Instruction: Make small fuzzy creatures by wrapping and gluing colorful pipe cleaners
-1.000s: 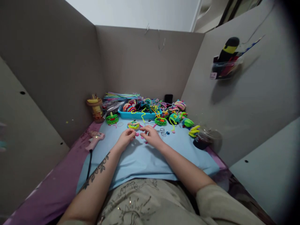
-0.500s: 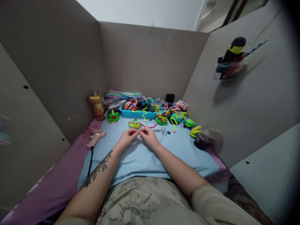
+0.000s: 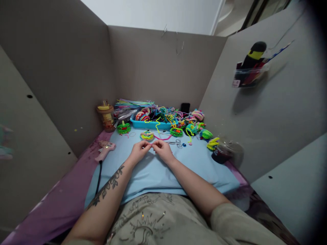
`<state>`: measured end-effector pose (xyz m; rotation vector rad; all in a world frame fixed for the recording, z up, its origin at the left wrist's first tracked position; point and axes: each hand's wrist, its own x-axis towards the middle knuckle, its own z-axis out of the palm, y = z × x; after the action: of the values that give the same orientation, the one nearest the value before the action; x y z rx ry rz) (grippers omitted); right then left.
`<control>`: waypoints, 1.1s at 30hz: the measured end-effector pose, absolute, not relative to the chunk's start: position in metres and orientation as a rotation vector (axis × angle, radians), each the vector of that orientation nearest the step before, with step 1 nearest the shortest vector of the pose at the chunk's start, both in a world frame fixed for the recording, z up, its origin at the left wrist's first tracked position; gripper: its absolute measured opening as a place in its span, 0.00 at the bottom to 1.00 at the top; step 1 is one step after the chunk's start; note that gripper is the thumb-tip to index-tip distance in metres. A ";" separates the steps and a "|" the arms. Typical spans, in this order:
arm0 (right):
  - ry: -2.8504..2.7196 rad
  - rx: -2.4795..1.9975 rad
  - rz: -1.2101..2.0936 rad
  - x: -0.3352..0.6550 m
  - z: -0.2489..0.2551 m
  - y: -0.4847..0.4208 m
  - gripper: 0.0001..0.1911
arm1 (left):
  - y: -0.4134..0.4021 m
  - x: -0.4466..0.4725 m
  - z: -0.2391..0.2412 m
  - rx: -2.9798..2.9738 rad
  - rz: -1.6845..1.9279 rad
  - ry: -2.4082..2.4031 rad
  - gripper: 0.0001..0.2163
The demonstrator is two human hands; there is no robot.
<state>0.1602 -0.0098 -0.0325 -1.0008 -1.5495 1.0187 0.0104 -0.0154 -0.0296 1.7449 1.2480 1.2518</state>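
My left hand (image 3: 140, 149) and my right hand (image 3: 162, 150) meet fingertip to fingertip above the blue cloth. Both are closed in a pinch on a small pink piece (image 3: 151, 145), probably a bit of pipe cleaner, mostly hidden by the fingers. Just behind the hands lies a round yellow, teal and pink pipe-cleaner piece (image 3: 146, 135). A magenta pipe cleaner (image 3: 163, 139) runs from it toward a green ring-shaped piece (image 3: 176, 132) with orange inside. Right of my right hand lie small scissors (image 3: 178, 143) and a small blue bead-like thing (image 3: 184, 145).
A blue tray (image 3: 155, 125) heaped with colourful pipe-cleaner pieces stands at the back. To the left lie a pink glue gun (image 3: 104, 151) with its black cord and a green figure (image 3: 124, 128). A lidded cup (image 3: 106, 117) stands back left, a dark cup (image 3: 221, 153) at right. Partitions enclose the table.
Both hands stay pinched together in nearly the same place, with only a slight shift of the fingers. The view has tilted very slightly; nothing else on the table has moved.
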 end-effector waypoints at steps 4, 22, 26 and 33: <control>-1.654 -1.041 0.784 0.161 -0.033 -0.012 0.06 | -0.017 0.012 -0.030 1.762 1.248 1.275 0.11; -1.517 -1.045 0.983 0.159 -0.036 -0.005 0.05 | -0.014 0.010 -0.033 1.780 1.136 1.293 0.16; -1.611 -1.082 0.801 0.159 -0.038 -0.007 0.04 | -0.016 0.011 -0.034 1.844 1.125 1.312 0.15; -1.807 -1.052 0.335 0.157 -0.038 -0.011 0.05 | -0.015 0.012 -0.037 1.824 1.156 1.328 0.13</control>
<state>0.1567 -0.0105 -0.0385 -1.0520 -1.8072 0.3351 0.0124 -0.0152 -0.0373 1.8236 1.3284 1.1559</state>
